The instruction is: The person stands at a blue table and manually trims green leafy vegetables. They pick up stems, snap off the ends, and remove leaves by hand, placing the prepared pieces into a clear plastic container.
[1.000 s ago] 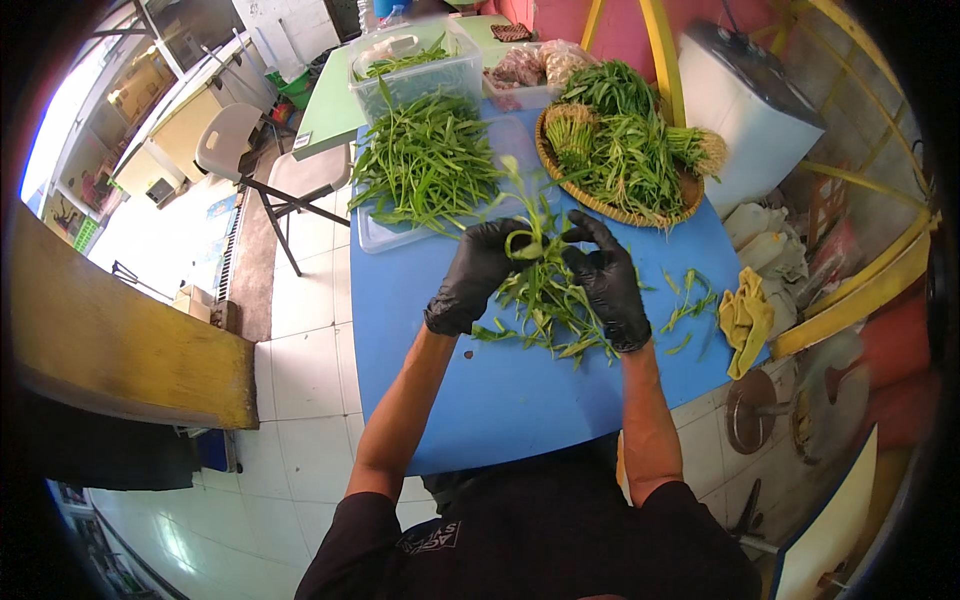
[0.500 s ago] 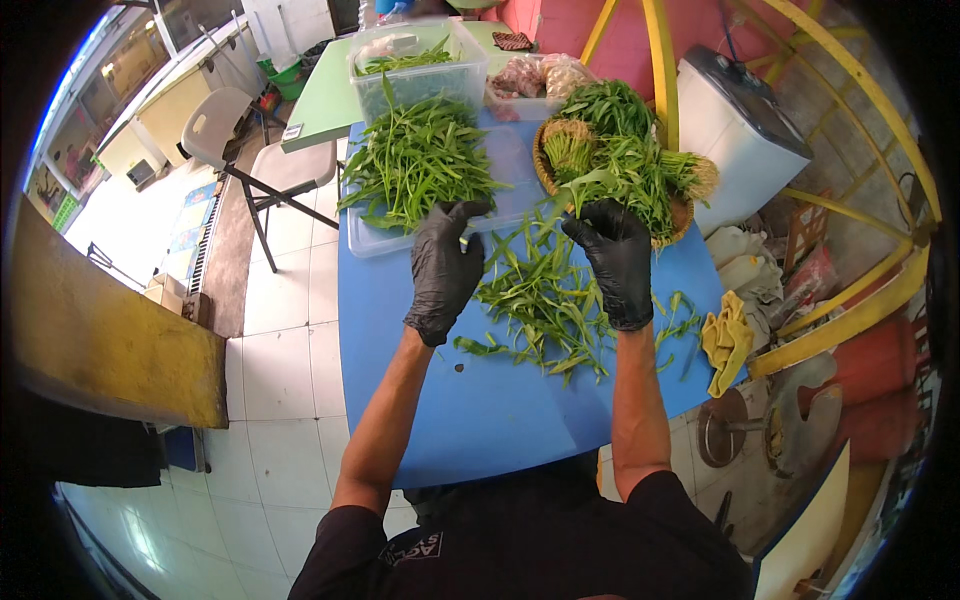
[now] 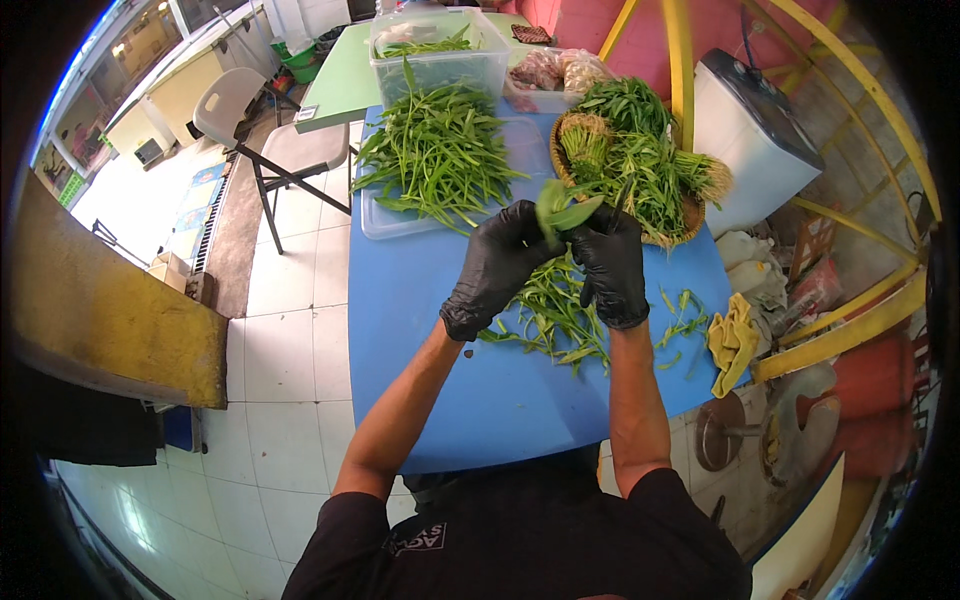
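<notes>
My left hand (image 3: pixel 498 262) and my right hand (image 3: pixel 612 262), both in black gloves, are close together over the blue table. Between them is a leafy sprig of water spinach (image 3: pixel 567 214), with the fingers of both hands closed on it. A thin dark shape (image 3: pixel 622 194) juts up from my right hand; what it is I cannot make out. Under the hands lies a loose heap of water spinach leaves and stems (image 3: pixel 562 318). A larger pile of water spinach (image 3: pixel 440 150) rests on a clear plastic lid (image 3: pixel 385 222) beyond my left hand.
A woven basket (image 3: pixel 690 228) holds rooted bundles of greens at the right. Behind the pile stands a clear tub (image 3: pixel 440 70), beside a box of bagged reddish and pale pieces (image 3: pixel 560 75). A yellow cloth (image 3: pixel 733 345) hangs at the table's right edge (image 3: pixel 715 395). A folding chair (image 3: pixel 290 150) stands left.
My hands have come closer together, the left moving rightward. A broad leafy sprig now shows between them. The whole view has shifted slightly.
</notes>
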Motion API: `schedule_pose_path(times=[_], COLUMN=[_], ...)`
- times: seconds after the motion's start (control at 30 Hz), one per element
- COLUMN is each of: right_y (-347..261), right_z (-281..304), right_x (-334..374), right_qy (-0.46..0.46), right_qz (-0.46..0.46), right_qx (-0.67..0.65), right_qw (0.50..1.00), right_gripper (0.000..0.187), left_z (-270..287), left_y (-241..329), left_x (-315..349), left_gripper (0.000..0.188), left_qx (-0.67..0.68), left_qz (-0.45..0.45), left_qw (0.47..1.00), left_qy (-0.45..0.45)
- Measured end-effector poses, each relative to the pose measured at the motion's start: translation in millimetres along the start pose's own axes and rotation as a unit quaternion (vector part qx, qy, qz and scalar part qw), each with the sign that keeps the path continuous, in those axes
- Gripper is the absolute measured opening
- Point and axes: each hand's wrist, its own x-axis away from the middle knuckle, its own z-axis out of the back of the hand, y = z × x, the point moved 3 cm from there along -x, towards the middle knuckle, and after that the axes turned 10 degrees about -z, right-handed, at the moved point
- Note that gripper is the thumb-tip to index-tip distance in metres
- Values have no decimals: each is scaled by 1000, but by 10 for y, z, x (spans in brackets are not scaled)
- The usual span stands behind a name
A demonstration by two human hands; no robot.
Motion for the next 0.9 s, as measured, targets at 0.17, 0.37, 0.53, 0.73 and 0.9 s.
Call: schedule_pose_path(times=[0.17, 0.37, 0.53, 0.73, 0.9], right_y=[79, -15, 213, 304, 159], right_z=[54, 90, 198, -33, -286], right_x=[-21, -19, -73, 100, 164], right_qy=[-36, 0, 116, 59, 37], right_qz=[2, 3, 113, 188, 213], right_qx=[6, -34, 3, 80, 101], right_qw=[999, 999, 987, 977, 971], right_gripper=[15, 21, 25, 39, 40], left_z=[3, 252, 387, 378, 300], left_y=[-57, -146, -195, -202, -143], left_x=[11, -85, -113, -108, -101], left_gripper=[22, 19, 19, 17, 17], left_qx=[166, 128, 166, 164, 153], left_qz=[58, 38, 26, 30, 31], left_qw=[984, 991, 985, 986, 988], left_qy=[21, -15, 21, 14, 12])
